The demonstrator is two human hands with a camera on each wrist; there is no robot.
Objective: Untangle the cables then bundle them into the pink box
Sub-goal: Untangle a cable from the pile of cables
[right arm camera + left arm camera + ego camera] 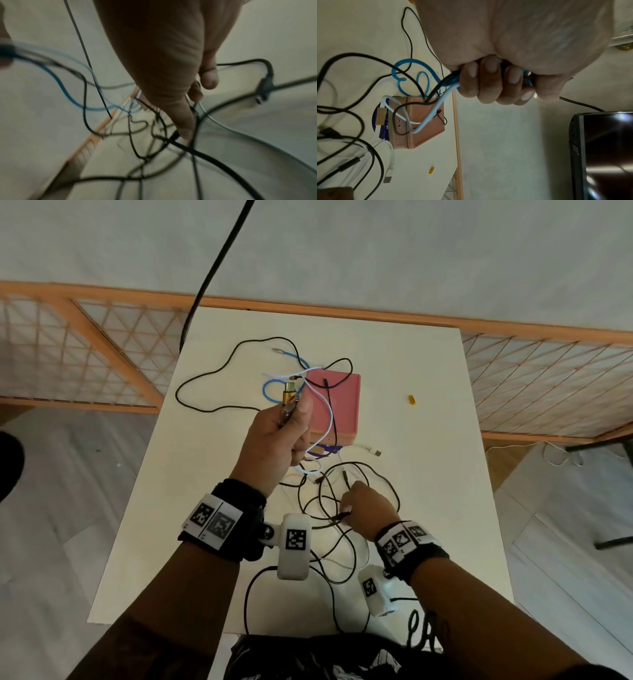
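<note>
The pink box [342, 409] [426, 125] stands mid-table with white and black cables draped over it. My left hand [291, 419] [496, 83] is raised beside it. It grips a bunch of blue, white and black cables, and a gold plug [289, 396] sticks out above the fist. The blue cable [270, 395] [402, 83] loops on the table left of the box. The white cable [327, 412] [435, 109] hangs across the box. My right hand [344, 513] [192, 112] is low over the black cable tangle [329, 501] [137, 154], pinching a thin black cable between thumb and finger.
A white USB plug [375, 453] [388, 178] lies right of the box, and a small yellow piece [412, 400] [430, 171] farther right. A purple disc [325, 451] sits at the box's near side. A wooden lattice rail [548, 385] borders the white table [205, 508].
</note>
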